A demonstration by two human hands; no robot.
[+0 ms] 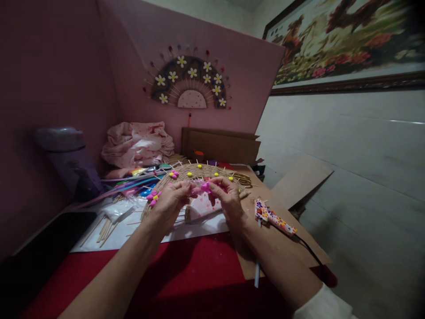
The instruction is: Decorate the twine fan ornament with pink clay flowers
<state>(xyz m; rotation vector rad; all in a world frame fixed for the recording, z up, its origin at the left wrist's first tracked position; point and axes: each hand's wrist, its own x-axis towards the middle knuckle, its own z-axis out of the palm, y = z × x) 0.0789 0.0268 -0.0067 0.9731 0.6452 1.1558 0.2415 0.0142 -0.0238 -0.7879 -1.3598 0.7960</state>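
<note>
My left hand (174,197) and my right hand (227,197) meet above the half-round fan. Between them is a bright pink lump of soft clay (206,187), partly in a thin clear plastic wrapper (196,188). The left fingertips pinch the wrapper, and the right thumb and fingers close on the pink lump. Below lies the fan (181,174), wound with tan cord, with sticks poking out along its rim. Yellow dots (199,166) sit on the cord, and pink petals surround some of them, as on the flower (153,197) at the left.
A flower-patterned glue gun (272,217) rests on brown cardboard (299,248) at right. Loose sticks (105,231), a plastic bag (116,209) and a dark flat device (53,248) lie left. A purple tumbler (71,164) stands behind. A finished fan (192,73) hangs on the pink panel.
</note>
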